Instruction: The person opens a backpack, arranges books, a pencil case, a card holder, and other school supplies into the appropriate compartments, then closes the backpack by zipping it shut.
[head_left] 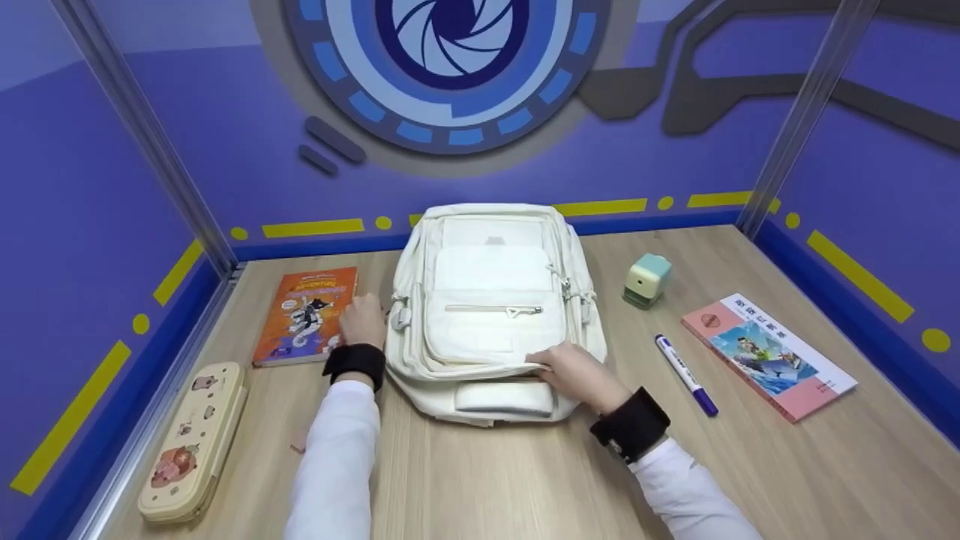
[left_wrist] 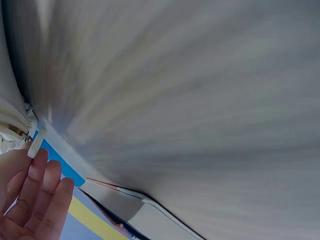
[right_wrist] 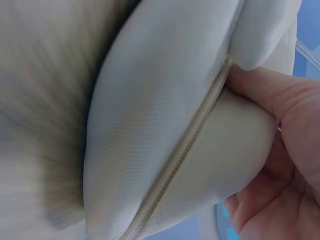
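Note:
A cream backpack [head_left: 491, 262] lies front side up at the middle of the table. At its left side is my left hand [head_left: 363, 321]; in the left wrist view, the thumb and forefinger of that hand [left_wrist: 35, 195] pinch a pale zipper pull [left_wrist: 37, 143] at the bag's edge. My right hand [head_left: 577, 373] grips the fabric at the lower right of the front pocket. The right wrist view has the right hand's thumb [right_wrist: 265, 85] pressed beside a zipper seam [right_wrist: 185, 140], with fingers partly hidden behind the cloth.
An orange book [head_left: 307, 319] lies just left of the left hand, and a cream pencil case [head_left: 191, 442] sits nearer the front. To the right are a green pencil sharpener [head_left: 646, 280], a marker [head_left: 685, 375] and a pink-and-white book [head_left: 772, 356]. Walls [head_left: 187, 150] enclose the table.

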